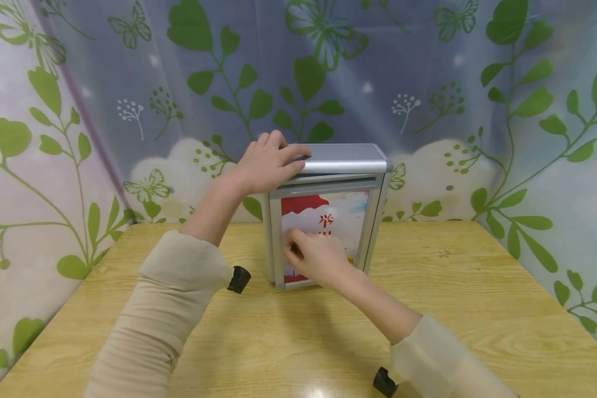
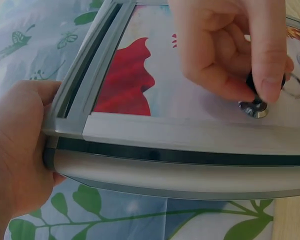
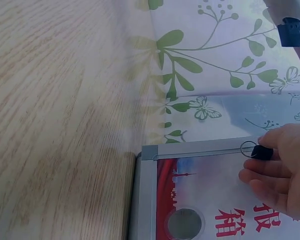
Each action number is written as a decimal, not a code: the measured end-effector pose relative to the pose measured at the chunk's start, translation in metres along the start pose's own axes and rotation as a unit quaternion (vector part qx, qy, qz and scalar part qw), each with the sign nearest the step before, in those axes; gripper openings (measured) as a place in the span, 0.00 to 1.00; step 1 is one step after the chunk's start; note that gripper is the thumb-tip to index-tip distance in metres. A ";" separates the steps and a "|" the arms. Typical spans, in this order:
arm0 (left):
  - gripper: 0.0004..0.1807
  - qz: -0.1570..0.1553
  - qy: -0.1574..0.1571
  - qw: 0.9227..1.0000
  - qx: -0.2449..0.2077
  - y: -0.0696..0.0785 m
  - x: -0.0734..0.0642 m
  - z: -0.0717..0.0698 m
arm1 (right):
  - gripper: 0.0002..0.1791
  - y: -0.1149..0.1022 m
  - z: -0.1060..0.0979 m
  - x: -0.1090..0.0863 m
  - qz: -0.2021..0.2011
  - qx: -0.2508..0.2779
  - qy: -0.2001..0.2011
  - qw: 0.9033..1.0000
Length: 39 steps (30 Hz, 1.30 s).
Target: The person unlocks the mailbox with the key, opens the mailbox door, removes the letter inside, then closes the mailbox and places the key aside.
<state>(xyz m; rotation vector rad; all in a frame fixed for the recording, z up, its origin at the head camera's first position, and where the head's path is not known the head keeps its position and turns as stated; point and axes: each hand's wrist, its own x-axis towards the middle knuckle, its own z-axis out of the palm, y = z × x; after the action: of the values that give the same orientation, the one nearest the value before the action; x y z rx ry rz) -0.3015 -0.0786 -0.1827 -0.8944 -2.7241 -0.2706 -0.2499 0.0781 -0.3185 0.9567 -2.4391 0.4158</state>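
A grey metal box (image 1: 348, 166) with a top slot and a printed front panel (image 1: 348, 204) stands upright on the table. My left hand (image 1: 266, 163) grips its top left corner, fingers over the top and round the edge. Low on the panel's left side, my right hand (image 1: 323, 257) pinches the black head of a key (image 3: 262, 152) between thumb and fingers. A thin ring (image 3: 247, 149) hangs from that key, whose tip meets a round chrome lock (image 2: 253, 108) in the left wrist view. Along the box's side, a dark gap (image 2: 155, 154) separates front frame and body.
The box stands near the back of a wood-grain table (image 1: 453, 309). Behind and beside it hangs a curtain (image 1: 428, 66) printed with leaves and butterflies. Black straps (image 1: 239, 279) stick out at both sleeve cuffs. A round grey disc (image 3: 185, 223) shows on the panel.
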 end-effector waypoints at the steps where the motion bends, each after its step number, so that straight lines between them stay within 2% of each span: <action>1: 0.22 0.000 -0.001 1.000 -0.003 0.000 0.000 0.000 | 0.04 0.000 -0.001 -0.001 0.001 0.006 -0.005 1.000; 8: 0.21 -0.008 -0.008 1.000 -0.017 0.002 0.000 -0.002 | 0.05 -0.002 -0.009 -0.010 0.015 0.035 -0.039 0.999; 17: 0.21 -0.010 -0.014 1.000 -0.007 0.003 0.001 -0.001 | 0.08 -0.001 -0.016 -0.019 0.003 0.063 -0.037 0.997; 22: 0.21 -0.009 -0.010 1.000 -0.008 0.002 0.001 -0.001 | 0.09 0.001 -0.018 -0.024 -0.023 0.067 -0.024 0.997; 28: 0.21 -0.006 -0.003 1.000 -0.005 0.001 0.000 0.000 | 0.09 0.008 -0.019 -0.029 -0.085 0.065 -0.013 0.994; 31: 0.21 -0.004 -0.001 1.000 -0.001 0.000 0.000 0.001 | 0.09 0.012 -0.022 -0.032 -0.105 0.078 -0.024 0.991; 34: 0.22 -0.002 0.004 1.000 0.010 0.000 0.000 0.002 | 0.09 0.016 -0.028 -0.036 -0.099 0.123 -0.054 0.986; 36: 0.22 0.001 0.007 1.000 0.016 0.000 0.000 0.002 | 0.08 0.018 -0.032 -0.040 -0.083 0.170 -0.079 0.979; 39: 0.22 0.003 0.007 1.000 0.025 0.000 -0.001 0.003 | 0.07 0.022 -0.037 -0.048 -0.055 0.241 -0.119 0.962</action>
<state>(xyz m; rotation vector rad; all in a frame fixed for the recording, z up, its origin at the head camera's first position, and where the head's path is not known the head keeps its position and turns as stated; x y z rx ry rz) -0.3011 -0.0781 -0.1854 -0.8841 -2.7027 -0.2066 -0.2227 0.1366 -0.3154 1.4063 -2.5284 0.9332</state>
